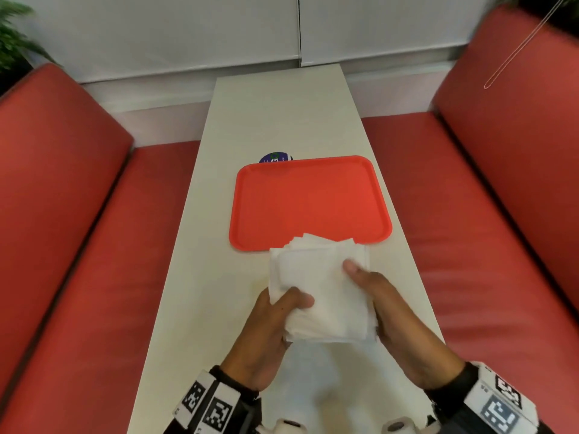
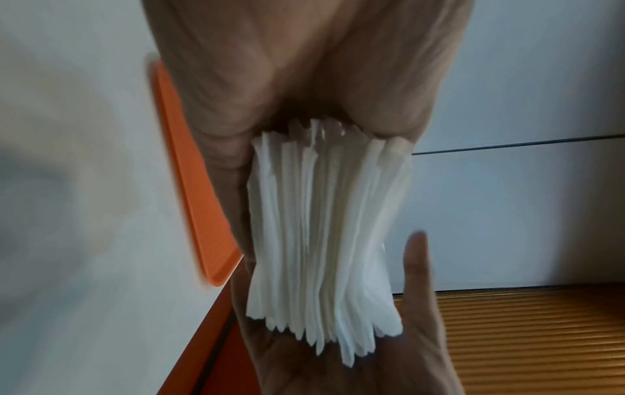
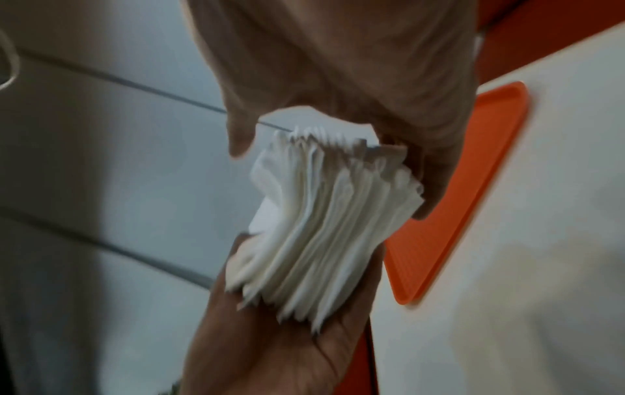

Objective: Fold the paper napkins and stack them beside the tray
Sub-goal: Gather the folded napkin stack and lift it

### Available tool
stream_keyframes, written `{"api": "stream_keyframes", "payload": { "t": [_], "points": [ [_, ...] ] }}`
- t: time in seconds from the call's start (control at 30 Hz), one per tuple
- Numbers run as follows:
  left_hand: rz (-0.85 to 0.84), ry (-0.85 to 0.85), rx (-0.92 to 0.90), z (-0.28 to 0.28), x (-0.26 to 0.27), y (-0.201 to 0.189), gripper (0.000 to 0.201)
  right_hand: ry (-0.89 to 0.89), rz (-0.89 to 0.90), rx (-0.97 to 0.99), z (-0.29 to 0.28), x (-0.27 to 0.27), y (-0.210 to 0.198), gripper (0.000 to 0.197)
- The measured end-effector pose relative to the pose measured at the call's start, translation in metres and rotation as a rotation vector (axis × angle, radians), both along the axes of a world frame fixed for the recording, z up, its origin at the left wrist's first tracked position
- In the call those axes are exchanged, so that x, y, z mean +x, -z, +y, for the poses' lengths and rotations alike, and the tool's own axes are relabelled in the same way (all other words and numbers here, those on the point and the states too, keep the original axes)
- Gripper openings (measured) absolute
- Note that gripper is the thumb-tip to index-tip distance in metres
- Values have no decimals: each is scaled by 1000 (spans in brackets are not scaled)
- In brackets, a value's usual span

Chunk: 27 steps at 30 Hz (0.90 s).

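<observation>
A thick stack of white paper napkins is held above the table, just in front of the near edge of the red tray. My left hand grips the stack's left side with the thumb on top. My right hand grips the right side, thumb laid across the top sheet. In the left wrist view the napkin edges fan out between both palms, with the tray rim behind. The right wrist view shows the same stack and the tray.
The long white table runs away from me between two red padded benches. A round dark sticker peeks out behind the tray's far edge. A white wall closes the far end; a plant stands at upper left.
</observation>
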<state>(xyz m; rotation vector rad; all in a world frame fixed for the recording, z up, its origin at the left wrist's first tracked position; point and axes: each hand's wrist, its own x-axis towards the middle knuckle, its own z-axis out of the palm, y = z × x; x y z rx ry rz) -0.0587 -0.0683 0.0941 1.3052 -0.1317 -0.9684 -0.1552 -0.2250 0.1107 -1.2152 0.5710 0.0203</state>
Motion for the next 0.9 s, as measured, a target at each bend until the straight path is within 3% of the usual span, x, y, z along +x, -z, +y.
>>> {"api": "stream_keyframes", "payload": {
  "t": [0.07, 0.17, 0.3, 0.43, 0.6, 0.7, 0.77, 0.9],
  "points": [
    [-10, -27, 41, -8, 1, 0, 58, 9, 31, -106, -1, 1, 10, 82],
    [-48, -62, 108, -17, 8, 0, 54, 45, 29, -165, -6, 12, 14, 71],
    [-113, -71, 175, -23, 34, -2, 42, 58, 56, -151, -24, 48, 23, 69],
    [-170, -131, 284, -29, 90, 6, 26, 52, 80, -168, -39, 112, 35, 61],
    [-295, -210, 432, -36, 179, 33, 38, 32, 91, -114, -44, 201, 59, 62],
    [-300, -241, 457, -38, 217, 55, 26, 85, 94, -114, -46, 241, 83, 58],
    [-288, -237, 459, -35, 230, 68, 36, 124, 104, -137, -51, 265, 98, 56],
    [-327, -225, 487, -8, 228, 94, 80, 164, 115, -165, -70, 309, 121, 55]
  ]
}}
